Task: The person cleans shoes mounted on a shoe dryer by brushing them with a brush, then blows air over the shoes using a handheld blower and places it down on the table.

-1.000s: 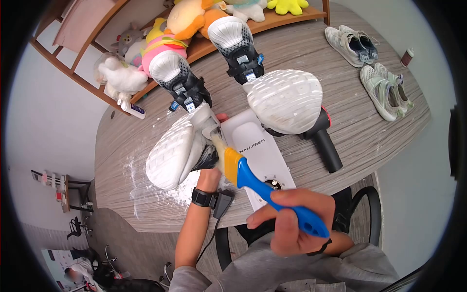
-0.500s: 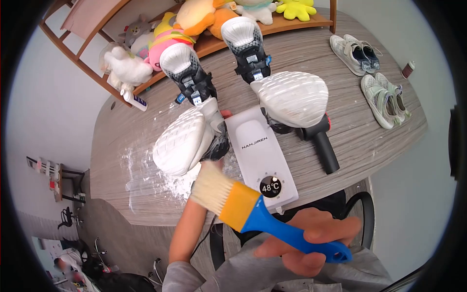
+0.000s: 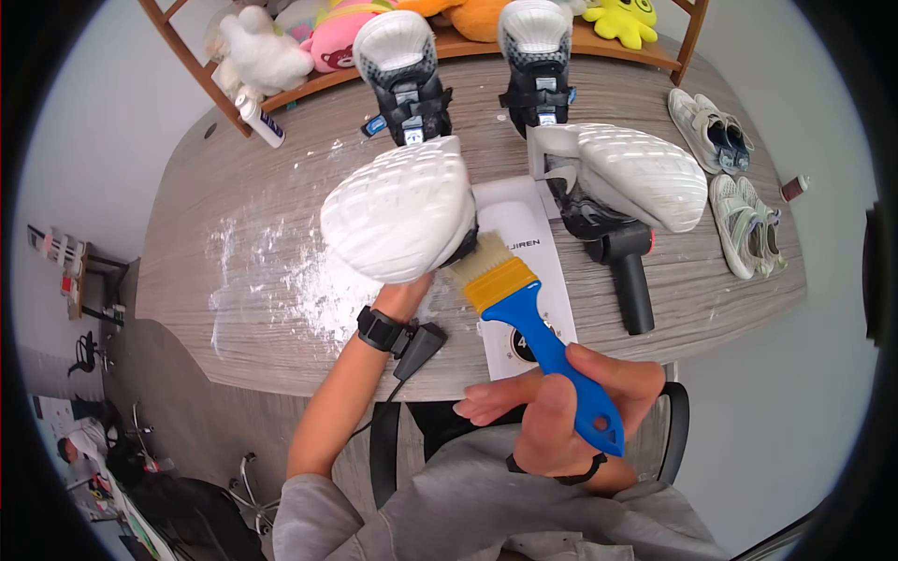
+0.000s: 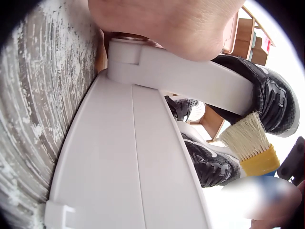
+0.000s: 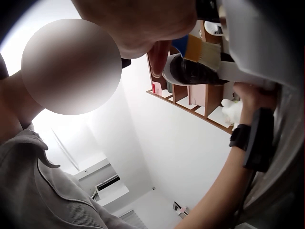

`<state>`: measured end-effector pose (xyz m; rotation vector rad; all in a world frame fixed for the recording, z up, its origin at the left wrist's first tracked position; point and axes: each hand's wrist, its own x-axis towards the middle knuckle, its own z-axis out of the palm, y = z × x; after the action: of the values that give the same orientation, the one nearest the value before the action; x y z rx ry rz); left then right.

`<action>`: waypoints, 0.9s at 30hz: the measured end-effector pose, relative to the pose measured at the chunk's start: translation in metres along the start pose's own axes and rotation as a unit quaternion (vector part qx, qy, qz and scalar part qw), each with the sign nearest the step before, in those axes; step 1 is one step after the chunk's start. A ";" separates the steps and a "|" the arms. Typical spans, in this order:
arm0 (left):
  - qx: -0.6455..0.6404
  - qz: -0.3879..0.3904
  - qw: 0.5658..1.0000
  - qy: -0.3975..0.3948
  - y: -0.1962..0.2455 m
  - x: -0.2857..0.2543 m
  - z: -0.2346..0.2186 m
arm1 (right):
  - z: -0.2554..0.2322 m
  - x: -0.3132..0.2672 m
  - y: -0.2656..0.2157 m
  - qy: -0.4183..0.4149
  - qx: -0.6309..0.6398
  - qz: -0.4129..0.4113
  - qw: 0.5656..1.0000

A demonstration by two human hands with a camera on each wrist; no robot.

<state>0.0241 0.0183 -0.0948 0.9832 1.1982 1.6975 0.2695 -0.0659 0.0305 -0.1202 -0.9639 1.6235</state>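
Observation:
My right hand (image 3: 547, 430) pinches the blue handle of a flat bristle brush (image 3: 510, 294), its pale bristles at the near right edge of the left shoe (image 3: 393, 210). That black shoe hangs on a white arm of a shoe dryer (image 3: 554, 299), sole up. The other shoe (image 3: 645, 178) hangs on the dryer's right side. In the head view the left shoe hides most of my left hand. Up close in the left wrist view, my left hand (image 4: 176, 24) grips the dryer around the hinge of its arm. The brush partly covers the dryer's round display.
White powder (image 3: 327, 280) is smeared on the table left of the dryer. A black tool with a thick handle (image 3: 631, 290) lies right of it. Two black-and-white shoes (image 3: 402, 75) stand behind, near plush toys (image 3: 262, 51). Light shoes (image 3: 744, 224) and a small bottle (image 3: 795, 188) are far right.
The brush came away from the left shoe toward me, then went back to its near right edge. The head view has shifted, and both hanging shoes appear at a different angle.

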 end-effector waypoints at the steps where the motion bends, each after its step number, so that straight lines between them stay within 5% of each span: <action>1: -0.004 -0.003 1.000 0.001 -0.005 0.000 -0.002 | -0.002 0.015 -0.026 0.014 0.129 0.261 0.956; 2: -0.008 -0.007 1.000 0.002 -0.010 -0.001 -0.004 | -0.006 0.023 -0.042 0.032 0.245 0.501 0.829; 6: -0.022 -0.017 1.000 0.004 -0.024 -0.002 -0.008 | -0.020 0.008 -0.046 -0.098 0.115 0.537 0.830; 9: -0.033 -0.020 0.999 0.007 -0.025 0.000 -0.007 | -0.016 -0.002 -0.037 -0.077 0.023 0.355 0.931; 14: 0.150 0.267 0.950 0.066 0.008 0.006 0.018 | 0.000 -0.021 -0.016 -0.082 -0.116 0.026 0.989; 15: 0.151 0.272 0.947 0.078 0.018 0.005 0.023 | 0.003 -0.024 -0.011 -0.084 -0.135 -0.046 0.986; 17: -0.194 0.037 0.978 0.073 0.041 0.001 0.038 | 0.012 -0.028 -0.002 -0.079 -0.169 -0.195 0.963; 18: -0.191 -0.007 0.979 0.066 0.054 -0.007 0.038 | 0.016 -0.030 0.002 -0.074 -0.185 -0.270 0.942; 21: -0.028 0.031 0.997 0.058 0.054 -0.009 0.035 | 0.039 -0.024 0.011 -0.089 -0.139 -0.329 0.930; 23: -0.033 0.025 0.997 0.059 0.062 -0.014 0.037 | 0.043 -0.027 0.009 -0.096 -0.118 -0.357 0.922; 25: 0.034 0.041 0.997 0.059 0.060 -0.015 0.035 | 0.038 -0.042 0.001 -0.112 -0.427 -0.244 0.864; 27: 0.001 0.052 0.996 0.068 0.058 -0.014 0.038 | 0.027 -0.033 0.032 -0.084 -0.351 -0.265 0.894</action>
<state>0.0532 0.0049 -0.0319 0.9571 1.2549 1.8711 0.2403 -0.1071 0.0148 -0.1882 -1.5344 0.7413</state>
